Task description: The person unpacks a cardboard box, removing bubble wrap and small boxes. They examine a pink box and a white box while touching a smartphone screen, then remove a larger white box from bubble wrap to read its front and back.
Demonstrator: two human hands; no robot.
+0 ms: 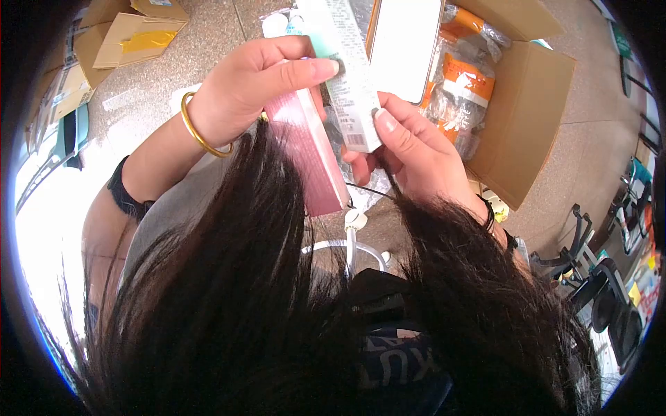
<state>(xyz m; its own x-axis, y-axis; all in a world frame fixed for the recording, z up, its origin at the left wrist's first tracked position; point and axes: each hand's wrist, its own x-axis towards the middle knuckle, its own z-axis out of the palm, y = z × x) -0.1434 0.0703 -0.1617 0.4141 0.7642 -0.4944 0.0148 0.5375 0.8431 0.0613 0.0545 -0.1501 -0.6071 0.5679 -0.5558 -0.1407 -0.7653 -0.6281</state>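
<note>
My left hand, with a gold bangle at its wrist, is closed around a long pink box. Its thumb presses on the edge of a slim white and mint-green carton covered in small print. The thumb and fingers of my right hand grip that carton's lower end, near a barcode. The two boxes lie side by side, the white one overlapping the pink one's upper part. Some of my left fingers are hidden behind the boxes.
An opened cardboard box at the right holds orange and clear plastic packages. Beside it is a white rectangular panel with a brown edge. Another cardboard box with yellow tape stands upper left. Dark hair hangs across the lower view.
</note>
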